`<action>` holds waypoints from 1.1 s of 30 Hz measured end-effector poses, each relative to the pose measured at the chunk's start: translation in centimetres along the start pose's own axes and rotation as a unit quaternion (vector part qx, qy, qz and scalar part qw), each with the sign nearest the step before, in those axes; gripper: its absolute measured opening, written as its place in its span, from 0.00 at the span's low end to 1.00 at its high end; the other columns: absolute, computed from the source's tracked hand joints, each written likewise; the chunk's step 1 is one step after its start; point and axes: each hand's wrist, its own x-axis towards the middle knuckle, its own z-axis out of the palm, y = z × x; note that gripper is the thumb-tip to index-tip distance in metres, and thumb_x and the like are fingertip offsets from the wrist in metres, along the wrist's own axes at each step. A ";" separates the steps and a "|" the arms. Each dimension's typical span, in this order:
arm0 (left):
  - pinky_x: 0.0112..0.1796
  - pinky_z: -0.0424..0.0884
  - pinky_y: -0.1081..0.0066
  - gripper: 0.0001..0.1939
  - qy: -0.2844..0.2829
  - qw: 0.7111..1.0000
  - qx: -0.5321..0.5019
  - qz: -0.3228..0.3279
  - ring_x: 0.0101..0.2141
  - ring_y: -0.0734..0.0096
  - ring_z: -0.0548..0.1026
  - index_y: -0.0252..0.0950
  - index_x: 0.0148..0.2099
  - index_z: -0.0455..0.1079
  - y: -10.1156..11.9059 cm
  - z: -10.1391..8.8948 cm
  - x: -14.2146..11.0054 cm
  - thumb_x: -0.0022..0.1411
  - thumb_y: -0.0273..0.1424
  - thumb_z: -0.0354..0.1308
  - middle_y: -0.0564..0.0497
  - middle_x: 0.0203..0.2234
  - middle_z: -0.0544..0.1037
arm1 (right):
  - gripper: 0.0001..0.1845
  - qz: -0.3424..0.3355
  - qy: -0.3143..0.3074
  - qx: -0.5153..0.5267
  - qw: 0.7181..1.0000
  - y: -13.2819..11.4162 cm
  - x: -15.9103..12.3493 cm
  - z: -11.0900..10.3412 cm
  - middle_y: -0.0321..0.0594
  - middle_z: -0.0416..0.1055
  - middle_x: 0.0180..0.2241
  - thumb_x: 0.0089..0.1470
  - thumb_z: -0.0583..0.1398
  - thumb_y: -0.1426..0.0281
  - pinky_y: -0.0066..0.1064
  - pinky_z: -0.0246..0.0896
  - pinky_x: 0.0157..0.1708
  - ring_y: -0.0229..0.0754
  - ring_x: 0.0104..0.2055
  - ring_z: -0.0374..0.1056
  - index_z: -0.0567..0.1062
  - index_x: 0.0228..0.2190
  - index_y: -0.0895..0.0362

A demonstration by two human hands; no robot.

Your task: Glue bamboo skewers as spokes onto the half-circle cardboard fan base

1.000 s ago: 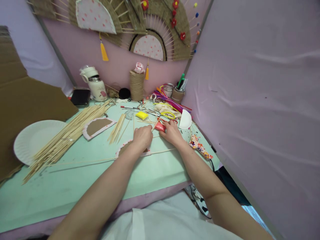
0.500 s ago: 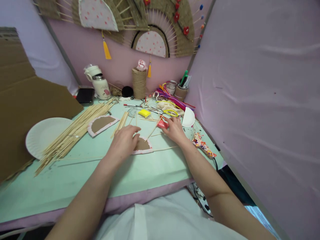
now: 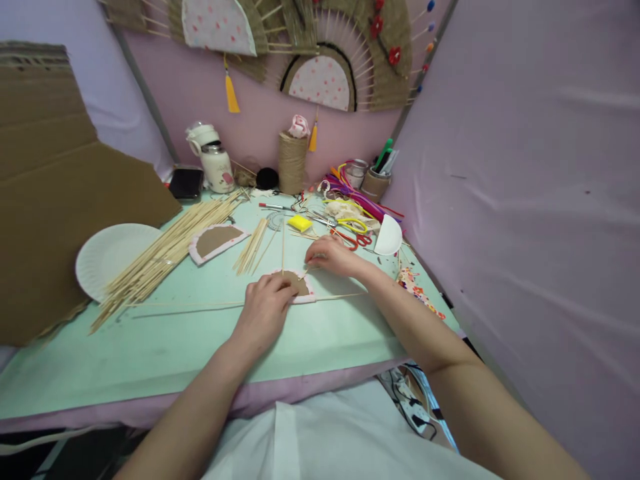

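A small cardboard half-circle [image 3: 301,287] with a pink-spotted white rim lies on the table, its left part hidden by my hand. My left hand [image 3: 265,303] presses on it with curled fingers. Just above its right edge, my right hand [image 3: 330,257] has its fingers pinched on a thin wooden stick [image 3: 306,271], most of which the hand hides. Another stick [image 3: 283,247] points straight away from the half-circle's top. Along its flat side, a stick [image 3: 343,297] runs out to the right.
A second rimmed half-circle [image 3: 219,241], a small group of sticks [image 3: 251,247] and a large stick bundle [image 3: 165,257] lie left. Beyond are a yellow packet [image 3: 300,223], yellow-handled scissors [image 3: 354,226], red-handled scissors [image 3: 363,241] and a twine spool [image 3: 292,163]. A patterned tool [image 3: 420,292] lies right.
My right hand has moved left and nearer, from beside a red packet to the half-circle's edge. My left hand has lowered onto the half-circle. The view has shifted slightly.
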 end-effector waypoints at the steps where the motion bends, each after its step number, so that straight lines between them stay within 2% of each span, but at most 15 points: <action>1: 0.45 0.62 0.58 0.14 -0.002 1.000 0.003 0.002 0.53 0.56 0.67 0.45 0.45 0.78 0.0 0.1 0.0 0.69 0.29 0.50 0.50 0.52 0.76 | 0.03 -0.001 -0.003 0.000 1.000 0.0 0.1 0.1 0.39 0.79 0.39 0.56 0.64 0.71 0.40 0.45 0.55 0.45 0.49 0.66 0.80 0.32 0.53; 8: 0.46 0.61 0.59 0.14 -0.004 1.000 0.000 0.001 0.52 0.57 0.67 0.44 0.46 0.77 -0.1 0.4 0.0 0.68 0.27 0.51 0.51 0.52 0.76 | 0.04 -0.006 -0.019 0.000 1.000 -0.2 0.4 0.7 0.39 0.79 0.39 0.56 0.64 0.69 0.40 0.44 0.57 0.44 0.47 0.67 0.80 0.32 0.54; 21: 0.44 0.62 0.59 0.15 -0.014 1.000 -0.002 -0.004 0.50 0.57 0.68 0.43 0.46 0.76 -0.1 0.4 0.0 0.66 0.26 0.50 0.50 0.50 0.77 | 0.04 0.015 -0.041 -0.019 0.999 -0.6 0.4 0.7 0.39 0.78 0.38 0.55 0.64 0.69 0.48 0.36 0.60 0.46 0.48 0.66 0.80 0.31 0.53; 33: 0.45 0.62 0.59 0.15 -0.015 1.000 -0.003 -0.008 0.50 0.57 0.68 0.44 0.46 0.76 -0.1 0.4 0.0 0.66 0.26 0.50 0.50 0.50 0.77 | 0.04 0.020 -0.045 -0.045 0.998 -0.8 0.5 0.8 0.39 0.78 0.38 0.55 0.64 0.68 0.49 0.38 0.60 0.48 0.49 0.66 0.81 0.31 0.52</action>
